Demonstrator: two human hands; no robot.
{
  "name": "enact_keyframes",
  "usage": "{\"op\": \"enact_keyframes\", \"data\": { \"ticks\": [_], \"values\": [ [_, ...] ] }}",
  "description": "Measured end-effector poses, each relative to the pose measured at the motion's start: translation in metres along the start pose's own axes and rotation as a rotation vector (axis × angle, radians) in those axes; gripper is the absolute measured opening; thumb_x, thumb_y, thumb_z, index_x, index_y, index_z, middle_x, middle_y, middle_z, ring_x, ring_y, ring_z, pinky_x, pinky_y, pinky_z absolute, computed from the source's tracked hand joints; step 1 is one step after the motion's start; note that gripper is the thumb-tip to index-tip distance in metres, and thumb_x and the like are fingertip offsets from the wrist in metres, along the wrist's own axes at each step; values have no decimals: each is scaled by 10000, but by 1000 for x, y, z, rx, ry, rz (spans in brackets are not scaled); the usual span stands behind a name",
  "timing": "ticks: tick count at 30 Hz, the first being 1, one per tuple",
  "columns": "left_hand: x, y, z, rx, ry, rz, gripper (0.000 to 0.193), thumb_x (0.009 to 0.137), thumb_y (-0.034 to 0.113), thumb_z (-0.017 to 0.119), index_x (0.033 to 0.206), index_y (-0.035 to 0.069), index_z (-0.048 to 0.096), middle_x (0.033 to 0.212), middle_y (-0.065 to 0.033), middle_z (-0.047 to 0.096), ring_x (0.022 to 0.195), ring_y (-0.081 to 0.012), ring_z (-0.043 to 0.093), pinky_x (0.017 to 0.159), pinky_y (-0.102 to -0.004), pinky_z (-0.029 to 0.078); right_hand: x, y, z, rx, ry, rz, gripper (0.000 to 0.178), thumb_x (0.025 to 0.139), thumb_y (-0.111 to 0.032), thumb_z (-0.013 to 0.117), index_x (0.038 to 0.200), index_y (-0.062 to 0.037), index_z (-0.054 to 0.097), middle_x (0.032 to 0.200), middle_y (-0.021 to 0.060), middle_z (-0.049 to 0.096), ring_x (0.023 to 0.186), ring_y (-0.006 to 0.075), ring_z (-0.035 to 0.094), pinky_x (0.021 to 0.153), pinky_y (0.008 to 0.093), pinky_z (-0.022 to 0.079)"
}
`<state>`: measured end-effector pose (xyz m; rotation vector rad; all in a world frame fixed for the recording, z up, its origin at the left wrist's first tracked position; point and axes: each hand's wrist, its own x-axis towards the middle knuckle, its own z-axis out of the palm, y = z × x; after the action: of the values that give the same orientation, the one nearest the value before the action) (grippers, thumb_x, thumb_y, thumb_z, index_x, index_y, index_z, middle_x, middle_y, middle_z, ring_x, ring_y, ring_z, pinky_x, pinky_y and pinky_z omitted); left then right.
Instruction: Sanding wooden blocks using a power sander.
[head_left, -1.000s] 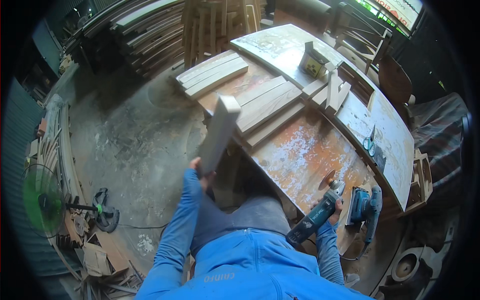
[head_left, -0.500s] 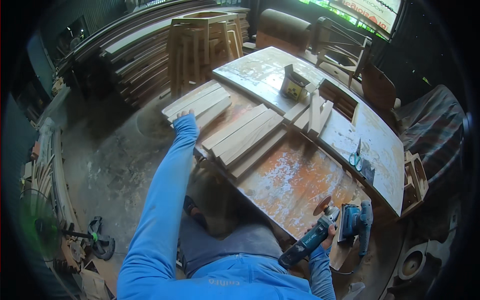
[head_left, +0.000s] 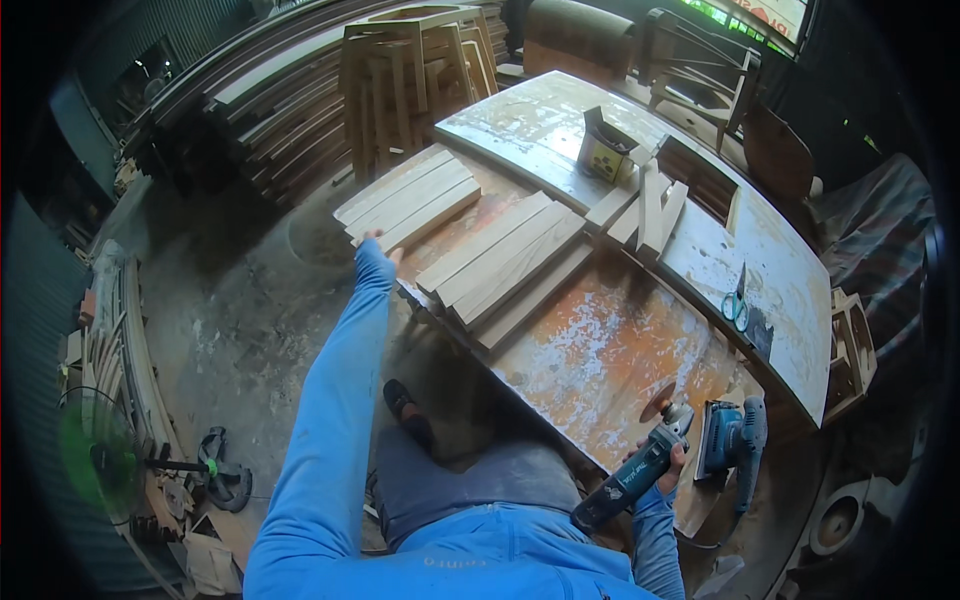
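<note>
My left hand (head_left: 375, 246) reaches to the near ends of a group of pale wooden planks (head_left: 415, 200) at the table's far left. Its fingers and thumb are spread apart beside the plank ends; whether they touch the wood I cannot tell. At the lower right, my right hand (head_left: 674, 461) is closed around the body of a teal angle grinder (head_left: 630, 478), whose reddish-brown disc (head_left: 658, 402) points up over the table. A second group of planks (head_left: 510, 255) lies between my hands, with one plank lower along its right side.
A blue sander (head_left: 735, 440) stands at the table's (head_left: 585, 370) right end. Farther back, a raised white panel (head_left: 540, 105) holds a yellow-and-black box (head_left: 606, 150), crossed wood pieces (head_left: 650, 215) and scissors (head_left: 736, 306). Wooden frames (head_left: 415, 80) and a fan (head_left: 100, 455) stand leftward.
The right plank of the far-left group has shifted in against the others, lining up closer. My left hand has drawn back slightly toward the plank ends. The grinder stays in my right hand.
</note>
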<state>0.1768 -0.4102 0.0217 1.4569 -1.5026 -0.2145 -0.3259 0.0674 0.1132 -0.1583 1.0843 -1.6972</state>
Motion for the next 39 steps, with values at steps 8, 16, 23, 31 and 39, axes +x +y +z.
{"op": "enact_keyframes", "data": {
  "ticks": [8, 16, 23, 31, 39],
  "values": [
    [-51, 148, 11, 372, -439, 120, 618, 730, 342, 872, 1190, 9, 628, 1075, -195, 687, 870, -292, 686, 767, -413, 546, -14, -2, 14, -58, 49, -18, 683, 779, -578, 690, 1048, 44, 605, 854, 176, 674, 761, 299, 689, 705, 407, 606],
    [-47, 96, 19, -326, -594, -451, 438, 723, 244, 908, 962, -50, 690, 793, -63, 682, 643, -116, 602, 583, -270, 478, -18, -3, 9, -44, 70, 33, 706, 753, -602, 701, 1046, 34, 611, 854, 169, 680, 757, 294, 689, 708, 392, 605],
    [-55, 174, -46, -623, -488, -549, 361, 762, 247, 847, 866, -38, 650, 708, -100, 632, 520, -161, 576, 468, -287, 450, -23, -5, 4, -70, 63, -1, 672, 744, -623, 711, 1061, -41, 602, 875, 116, 659, 747, 266, 683, 672, 401, 606],
    [-198, 200, -102, -1064, -625, -1207, 505, 879, 519, 662, 1130, 85, 604, 833, -128, 626, 645, -215, 617, 546, -296, 492, -14, -2, -2, -4, 7, 63, 699, 749, -597, 730, 1093, -4, 596, 927, 142, 670, 819, 288, 689, 763, 405, 604],
    [-317, 202, -71, -768, -1151, -1144, 625, 890, 628, 593, 1199, 85, 585, 779, -159, 656, 558, -234, 624, 478, -299, 503, -8, -2, 25, -105, -112, 69, 644, 772, -506, 744, 1128, 7, 585, 922, 150, 658, 829, 250, 684, 735, 379, 599]
  ]
}}
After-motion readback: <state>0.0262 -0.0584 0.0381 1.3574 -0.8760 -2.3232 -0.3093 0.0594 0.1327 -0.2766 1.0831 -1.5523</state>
